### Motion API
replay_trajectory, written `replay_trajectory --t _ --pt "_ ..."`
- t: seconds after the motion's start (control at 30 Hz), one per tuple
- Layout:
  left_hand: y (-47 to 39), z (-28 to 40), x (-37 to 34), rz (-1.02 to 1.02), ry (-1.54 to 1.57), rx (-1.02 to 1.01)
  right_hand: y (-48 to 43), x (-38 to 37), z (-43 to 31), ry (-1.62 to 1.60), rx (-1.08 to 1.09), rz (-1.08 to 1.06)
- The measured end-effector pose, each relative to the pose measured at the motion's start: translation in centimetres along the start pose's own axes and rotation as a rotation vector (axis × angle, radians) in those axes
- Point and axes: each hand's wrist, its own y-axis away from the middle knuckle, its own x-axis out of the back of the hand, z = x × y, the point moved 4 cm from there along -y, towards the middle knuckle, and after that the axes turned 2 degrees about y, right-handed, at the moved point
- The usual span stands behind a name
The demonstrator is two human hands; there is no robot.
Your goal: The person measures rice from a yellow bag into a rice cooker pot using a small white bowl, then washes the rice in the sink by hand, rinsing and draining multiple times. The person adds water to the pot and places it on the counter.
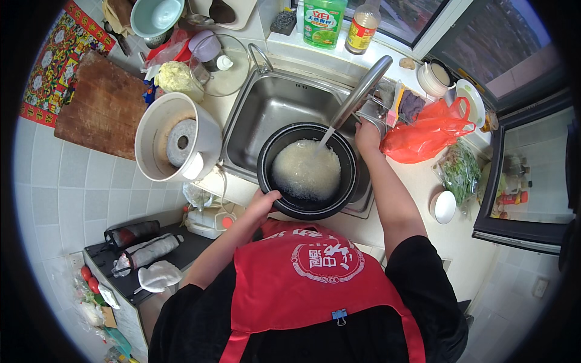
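Observation:
A black inner pot of a rice cooker [308, 210] is held over the front of the steel sink [283, 97]. White rice [305, 165] lies in it under cloudy water. From the curved steel faucet [358, 93] a stream of water [324, 138] runs into the pot. My left hand [263, 204] grips the pot's near-left rim, thumb on top. My right hand [367, 136] reaches past the pot's right side to the sink's right part, beside the faucet; its fingertips are partly hidden, and what they touch is unclear.
The cooker's white outer body [209, 131] stands left of the sink, near a glass lid [227, 75] and a wooden cutting board [97, 104]. On the right are a red plastic bag [422, 136], bagged greens [460, 174], a white bowl [443, 207] and an open window [531, 168].

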Motion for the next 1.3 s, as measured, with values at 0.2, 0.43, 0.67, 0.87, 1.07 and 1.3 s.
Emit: replay_trajectory --t 0.2,0.43,0.67,0.87,1.07,1.3 --pt "0.4 0.3 -0.3 0.011 0.015 0.013 -0.3 0.3 0.3 -0.025 -0.034 -0.014" --pt "0.6 0.6 -0.4 0.017 0.016 0.022 -0.6 0.3 1.0 -0.009 0.031 0.005" --pt "0.7 0.5 -0.3 0.002 0.022 0.018 -2.5 0.9 3.1 -0.101 -0.041 0.098" --pt "0.3 0.2 0.1 0.0 -0.036 -0.027 2.1 3.5 -3.3 -0.067 0.211 0.394" --pt "0.7 0.3 -0.1 0.018 0.008 -0.018 10.0 -6.7 -12.2 0.113 0.888 -0.437" --pt "1.0 -0.3 -0.5 0.094 0.145 -0.084 13.9 -10.9 -6.7 0.463 0.29 -1.098"
